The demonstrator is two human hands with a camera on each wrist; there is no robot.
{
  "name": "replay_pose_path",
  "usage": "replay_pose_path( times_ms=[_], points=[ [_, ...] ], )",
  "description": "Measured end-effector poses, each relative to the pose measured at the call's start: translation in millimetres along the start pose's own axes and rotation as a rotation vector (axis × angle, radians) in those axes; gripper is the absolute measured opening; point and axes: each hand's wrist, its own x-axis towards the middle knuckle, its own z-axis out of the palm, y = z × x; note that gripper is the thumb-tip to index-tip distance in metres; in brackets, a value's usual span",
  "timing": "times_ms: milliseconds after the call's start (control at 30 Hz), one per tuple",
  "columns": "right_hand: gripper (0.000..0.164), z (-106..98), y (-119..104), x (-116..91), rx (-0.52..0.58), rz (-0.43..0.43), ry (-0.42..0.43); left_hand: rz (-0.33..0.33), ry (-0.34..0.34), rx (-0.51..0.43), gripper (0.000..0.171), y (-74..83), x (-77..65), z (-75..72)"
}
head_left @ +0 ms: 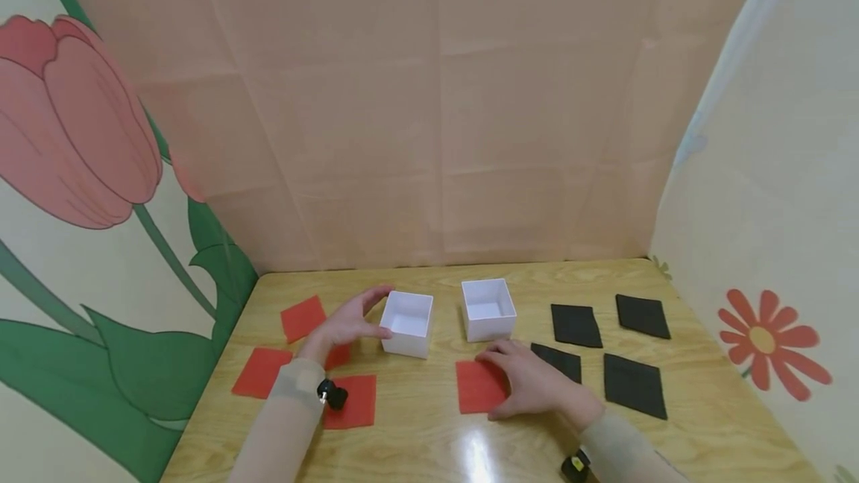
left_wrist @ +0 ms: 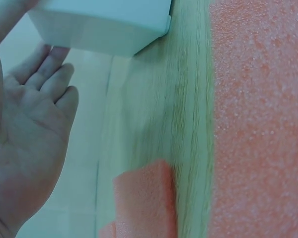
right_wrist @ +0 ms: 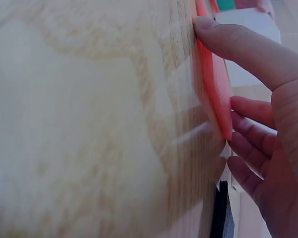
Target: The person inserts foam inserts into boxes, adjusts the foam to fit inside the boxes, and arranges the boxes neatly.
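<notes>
On the table stand two white open-topped boxes, a left box [head_left: 406, 325] and a right box [head_left: 488, 311]. My left hand [head_left: 345, 323] holds the left box at its left side, thumb at the near corner and fingers at the far one. In the left wrist view some fingertips are hidden behind that box [left_wrist: 99, 29]. My right hand [head_left: 537, 379] grips a red foam square [head_left: 479, 387] by its right side. Its thumb and fingers meet opposite edges of the foam [right_wrist: 217, 89] in the right wrist view. That square lies in front of the right box.
Several red foam squares [head_left: 262, 373] lie on the left of the wooden table [head_left: 416, 438], partly under my left arm. Several black squares [head_left: 634, 384] lie on the right, one partly behind my right hand. A pinkish cloth [head_left: 436, 110] hangs behind the table.
</notes>
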Motion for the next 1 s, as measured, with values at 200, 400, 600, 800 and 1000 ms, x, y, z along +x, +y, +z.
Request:
replay_pose_path(
  times_ms=[200,400,600,800,1000],
  points=[
    [0.09,1.7,-1.2,0.9,0.011,-0.001,-0.007,-0.005,0.017,0.006,0.095,-1.3,-1.4,2.1],
    [0.09,2.9,1.0,0.9,0.01,0.012,-0.011,-0.009,0.018,0.009,0.101,-0.2,-1.4,3.0],
    [0.09,2.0,1.5,2.4,0.022,-0.004,0.01,-0.024,0.024,0.005,0.099,-0.1,-0.8,2.8],
    [0.088,1.6,1.3,3.3,0.007,-0.007,0.008,-0.017,0.025,0.025,0.102,0.7,-1.6,2.5],
    [0.09,1.6,1.5,3.2,-0.005,-0.007,0.022,-0.01,0.025,0.032,0.102,0.4,-0.7,2.7]
  ],
)
